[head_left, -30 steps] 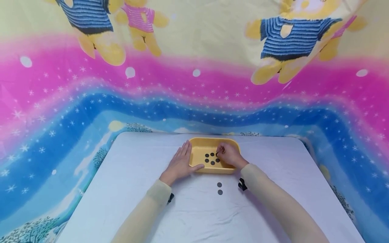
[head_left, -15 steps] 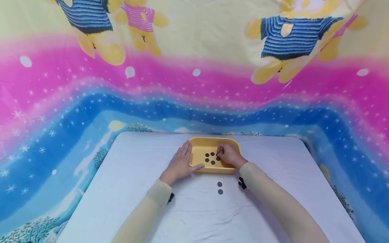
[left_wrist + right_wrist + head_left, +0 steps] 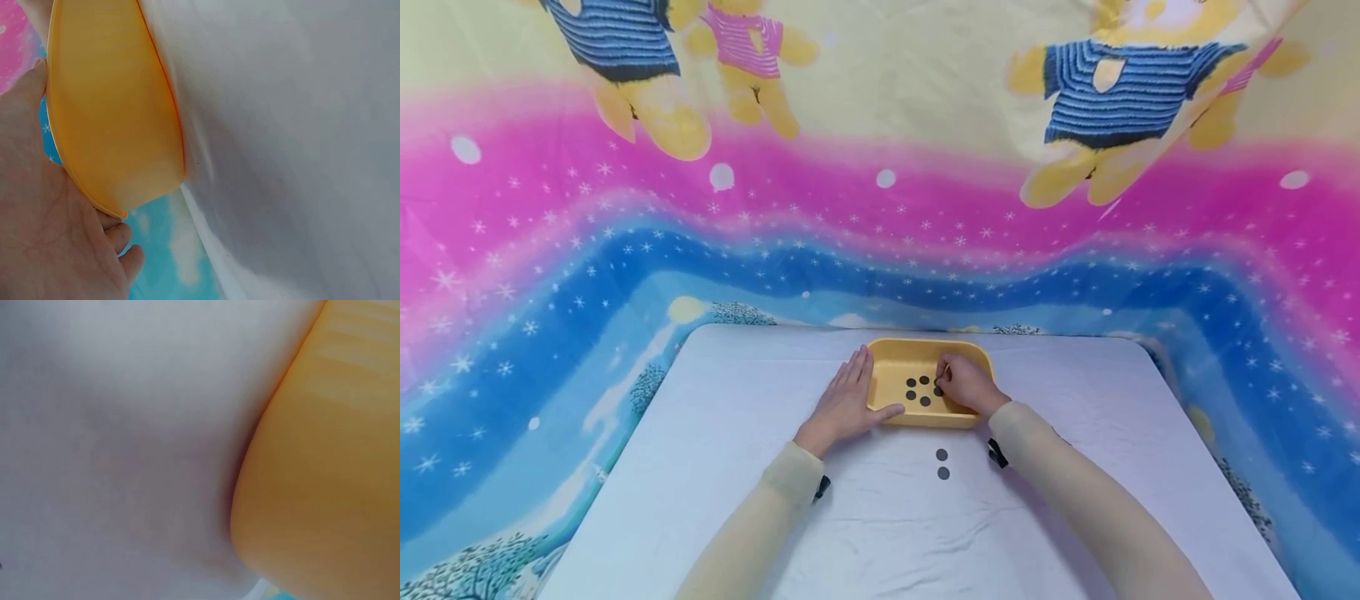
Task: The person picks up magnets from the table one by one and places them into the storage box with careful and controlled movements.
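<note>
A yellow rectangular tray (image 3: 889,373) stands on the white-covered table, and several small dark round discs (image 3: 924,380) lie inside in a ring-like group. My left hand (image 3: 841,406) rests on the tray's left end with its fingers straight and the thumb over the near rim. In the left wrist view this hand (image 3: 47,231) lies along the rim of the tray (image 3: 119,112). Inside the tray's right part, my right hand (image 3: 968,386) pinches a dark disc at the ring's right side, mostly hidden by the fingertips. The right wrist view shows only the tray's outer wall (image 3: 325,500) and cloth.
Two more dark discs, a farther one (image 3: 942,454) and a nearer one (image 3: 943,473), lie on the white cloth (image 3: 880,533) in front of the tray. A patterned curtain (image 3: 880,250) with cartoon bears hangs behind and beside the table.
</note>
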Tool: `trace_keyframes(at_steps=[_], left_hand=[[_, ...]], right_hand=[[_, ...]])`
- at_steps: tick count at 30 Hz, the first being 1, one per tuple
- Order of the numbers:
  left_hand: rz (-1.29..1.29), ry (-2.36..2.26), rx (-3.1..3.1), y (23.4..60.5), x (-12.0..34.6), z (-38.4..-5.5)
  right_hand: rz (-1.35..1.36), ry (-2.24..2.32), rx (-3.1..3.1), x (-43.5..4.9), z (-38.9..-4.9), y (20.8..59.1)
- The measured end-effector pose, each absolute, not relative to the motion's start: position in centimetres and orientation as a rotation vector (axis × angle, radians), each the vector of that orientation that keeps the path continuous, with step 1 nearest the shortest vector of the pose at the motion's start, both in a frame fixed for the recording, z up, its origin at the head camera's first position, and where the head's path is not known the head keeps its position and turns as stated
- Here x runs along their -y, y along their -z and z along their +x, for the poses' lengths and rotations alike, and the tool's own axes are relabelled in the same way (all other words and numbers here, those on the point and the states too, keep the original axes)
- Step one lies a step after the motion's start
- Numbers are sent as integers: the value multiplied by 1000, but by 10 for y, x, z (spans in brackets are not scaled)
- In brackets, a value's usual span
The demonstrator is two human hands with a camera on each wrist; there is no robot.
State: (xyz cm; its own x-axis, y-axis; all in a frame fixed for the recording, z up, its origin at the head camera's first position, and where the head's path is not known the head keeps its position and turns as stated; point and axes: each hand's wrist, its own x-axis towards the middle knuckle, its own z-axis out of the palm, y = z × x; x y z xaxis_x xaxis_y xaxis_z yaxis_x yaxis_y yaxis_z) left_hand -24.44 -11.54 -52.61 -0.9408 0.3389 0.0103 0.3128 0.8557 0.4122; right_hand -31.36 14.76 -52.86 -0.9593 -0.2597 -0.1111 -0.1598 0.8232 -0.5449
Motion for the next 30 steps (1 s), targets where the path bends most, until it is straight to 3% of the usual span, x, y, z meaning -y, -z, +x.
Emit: trace_keyframes(at_steps=[30], left_hand=[[514,-654,-2963,524,114,-244]], right_hand=[[-469,988,-2908,-156,-289,512]])
